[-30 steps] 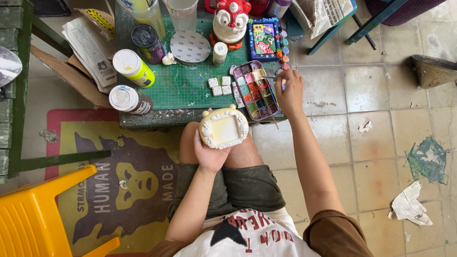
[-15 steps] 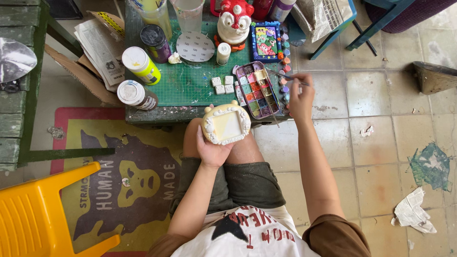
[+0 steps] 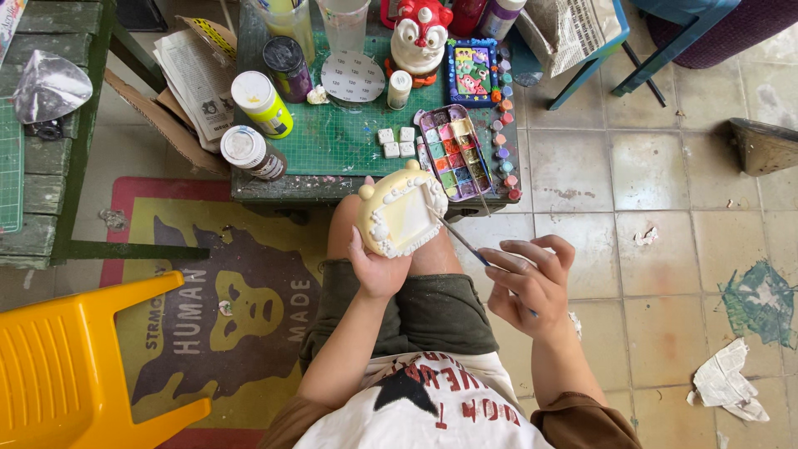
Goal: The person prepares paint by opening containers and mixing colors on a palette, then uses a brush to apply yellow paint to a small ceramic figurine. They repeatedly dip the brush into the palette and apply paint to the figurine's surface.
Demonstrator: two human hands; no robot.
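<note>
Tiled floor, low table point(image 3: 274, 185); left hand point(image 3: 380, 268) grips pale frame point(image 3: 401, 219) upright — right hand point(image 3: 530, 287) pinches brush point(image 3: 462, 238).

A low dark-green wooden bench point(image 3: 274, 187) carried a green gridded cutting mat point(image 3: 332, 141). On the mat lay a rectangular watercolour pan palette point(image 3: 456, 153), four small white square tiles point(image 3: 396, 141), a round white perforated disc point(image 3: 353, 76), two white-lidded paint jars point(image 3: 258, 129) on their sides, and a red-and-white ceramic figurine point(image 3: 421, 35). Below, the beige tiled floor point(image 3: 665, 249) bore a yellow-and-red printed rug point(image 3: 224, 308) and a crumpled white paper scrap point(image 3: 731, 381).
</note>
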